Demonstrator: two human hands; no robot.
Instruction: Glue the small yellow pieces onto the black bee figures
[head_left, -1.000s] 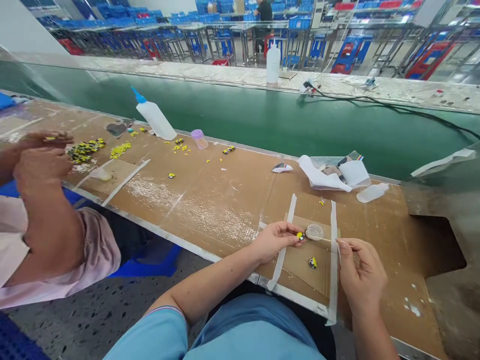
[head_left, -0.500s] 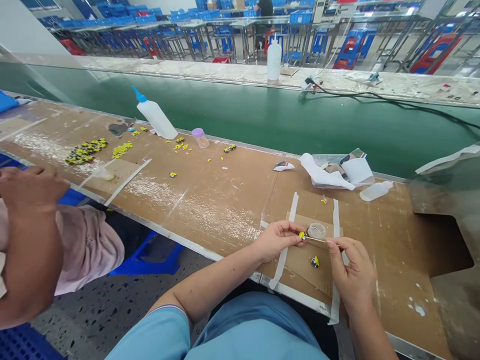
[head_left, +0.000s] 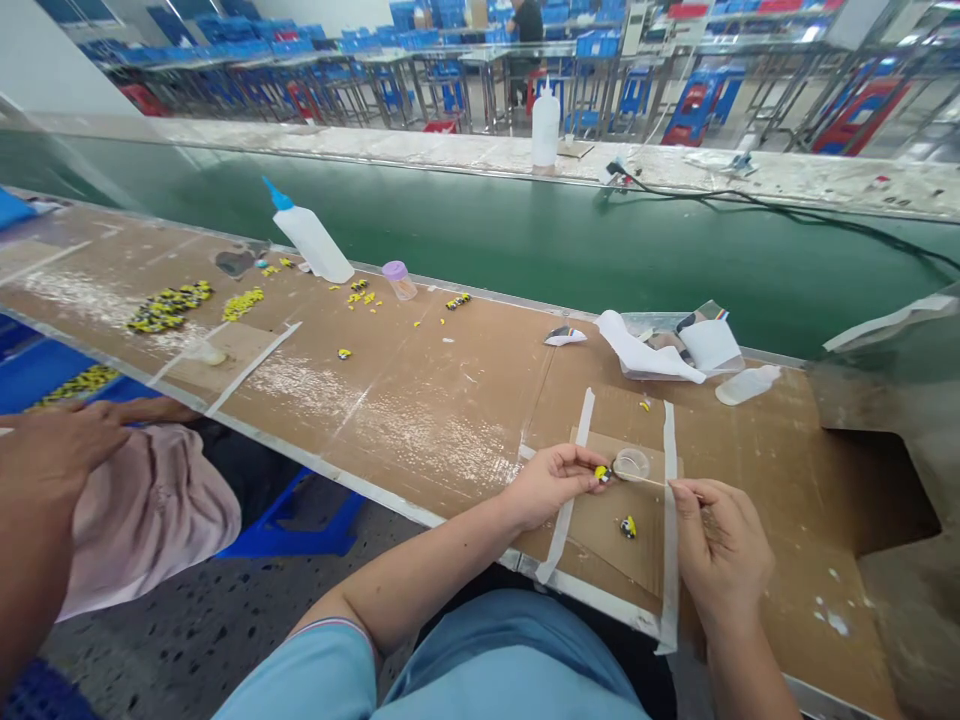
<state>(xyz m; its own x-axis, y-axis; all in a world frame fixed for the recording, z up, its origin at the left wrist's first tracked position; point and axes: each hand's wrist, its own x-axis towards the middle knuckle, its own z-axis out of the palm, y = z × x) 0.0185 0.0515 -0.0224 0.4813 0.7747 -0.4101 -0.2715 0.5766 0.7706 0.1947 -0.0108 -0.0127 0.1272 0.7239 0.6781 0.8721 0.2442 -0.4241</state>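
Between the fingertips of my left hand is a small yellow-and-black plastic piece. My right hand pinches a toothpick, a thin pale stick pointing left. Its tip lies at a small clear round dish, just right of the held piece; whether it touches the dish inside is too fine to tell. A second yellow-and-black piece lies on the cardboard sheet below the dish, between two strips of white tape.
Beyond my hands lie white paper scraps and a small white bottle. Leftward are a purple-lidded jar, a blue-tipped bottle and a pile of yellow-and-black pieces. A co-worker's arm is at far left.
My right hand has moved right, drawing the toothpick's tip off the held piece to the dish. My left hand stays nearly in place. The co-worker's arms have lowered.
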